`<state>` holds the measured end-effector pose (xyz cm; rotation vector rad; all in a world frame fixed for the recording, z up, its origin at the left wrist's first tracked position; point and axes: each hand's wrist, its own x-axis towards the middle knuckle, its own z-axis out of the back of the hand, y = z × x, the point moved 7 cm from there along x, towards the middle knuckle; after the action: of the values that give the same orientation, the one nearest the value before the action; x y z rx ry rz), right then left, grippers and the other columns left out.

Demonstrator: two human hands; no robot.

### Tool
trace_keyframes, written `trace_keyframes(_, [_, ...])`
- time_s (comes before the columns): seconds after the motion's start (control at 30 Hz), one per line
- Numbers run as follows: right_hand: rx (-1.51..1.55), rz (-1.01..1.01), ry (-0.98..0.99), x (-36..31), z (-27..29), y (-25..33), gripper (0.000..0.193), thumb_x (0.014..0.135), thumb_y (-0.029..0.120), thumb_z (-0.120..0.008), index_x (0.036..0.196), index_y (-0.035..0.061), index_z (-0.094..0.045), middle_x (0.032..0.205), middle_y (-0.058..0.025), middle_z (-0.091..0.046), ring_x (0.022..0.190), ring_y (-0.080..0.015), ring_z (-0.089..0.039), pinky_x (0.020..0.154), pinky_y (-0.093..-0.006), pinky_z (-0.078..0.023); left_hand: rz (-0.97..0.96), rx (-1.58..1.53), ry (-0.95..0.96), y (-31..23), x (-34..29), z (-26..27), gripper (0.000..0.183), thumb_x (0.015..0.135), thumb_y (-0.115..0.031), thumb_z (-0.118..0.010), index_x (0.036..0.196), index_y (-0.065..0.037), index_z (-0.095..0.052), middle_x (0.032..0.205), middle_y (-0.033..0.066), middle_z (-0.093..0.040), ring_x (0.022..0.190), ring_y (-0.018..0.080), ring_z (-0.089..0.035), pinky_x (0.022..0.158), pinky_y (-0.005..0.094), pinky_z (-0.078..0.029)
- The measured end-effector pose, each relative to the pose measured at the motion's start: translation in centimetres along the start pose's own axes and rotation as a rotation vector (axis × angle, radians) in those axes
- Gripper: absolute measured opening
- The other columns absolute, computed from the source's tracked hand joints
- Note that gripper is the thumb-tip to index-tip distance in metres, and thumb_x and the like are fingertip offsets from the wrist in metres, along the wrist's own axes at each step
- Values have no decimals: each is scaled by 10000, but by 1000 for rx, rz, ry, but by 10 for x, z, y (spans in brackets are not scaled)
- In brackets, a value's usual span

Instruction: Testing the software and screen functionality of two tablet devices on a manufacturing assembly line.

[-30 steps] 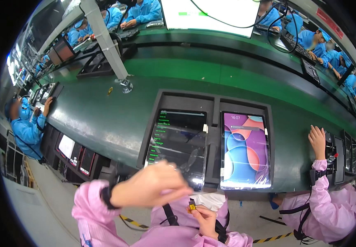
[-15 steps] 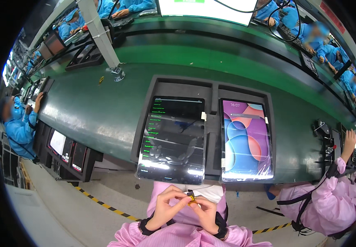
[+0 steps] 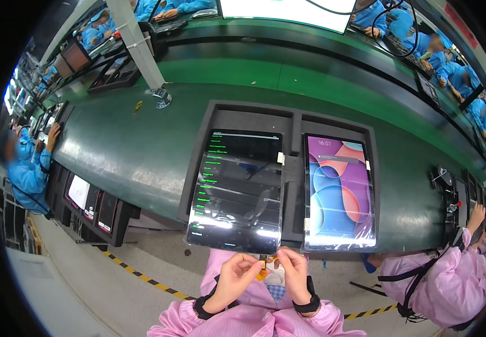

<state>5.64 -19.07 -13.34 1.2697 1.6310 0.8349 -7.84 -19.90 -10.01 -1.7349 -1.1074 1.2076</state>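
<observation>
Two hands of mine meet just below the near edge of the dark tablet (image 3: 237, 194). The thumb and forefinger of my left hand (image 3: 233, 282) are pinched narrow on a small black-and-yellow piece (image 3: 263, 264), right by the tablet's near edge; whether it touches or already sits in that edge I can't tell. My right hand (image 3: 294, 275) is just beside it, fingers drawn close together at the same edge, near a thin orange strip (image 3: 273, 258); whether they grip that strip or merely rest by it, I can't make out. The dark tablet shows rows of green text and lies in the left part of the grey tray (image 3: 295, 132), which rests on the green table (image 3: 136, 140). In the tray's right part lies the second tablet (image 3: 339, 196), lit with coloured circles and apart from my fingers. I judge the step in hand to be fine fitting or freeing of the small piece at the dark tablet's edge; which of the two, I can't say. As I see it, the next move calls for a light left pinch, the piece kept square to the edge, and the right fingers steadying without pushing the tablet askew.
</observation>
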Motion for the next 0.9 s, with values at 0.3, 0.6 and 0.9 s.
trace_keyframes(0.3, [-8, 73, -111, -3, 6, 7, 112, 876, 36, -604, 948, -42, -643, 903, -64, -621, 781, -104, -594, 649, -211, -442, 16, -76, -90, 0, -1, -5, 105, 909, -46, -559, 923, 53, -527, 837, 159, -666, 766, 193, -666, 699, 284, -527])
trace_keyframes(0.6, [-47, 112, -136, -4, 7, 6, 96, 864, 4, -606, 926, -61, -639, 886, -81, -622, 797, -122, -602, 689, -219, -471, -226, 373, -278, -42, -18, 0, 57, 821, -1, -628, 852, 30, -593, 782, 129, -665, 643, 178, -636, 611, 265, -493])
trace_keyframes(0.9, [-43, 153, -146, -4, 6, 3, 95, 864, -4, -601, 933, -59, -637, 909, -86, -622, 809, -117, -600, 672, -211, -469, -749, 1243, 76, -85, -5, -29, 282, 733, -97, -723, 1002, -29, -668, 1062, 86, -658, 1078, 241, -598, 929, 392, -442])
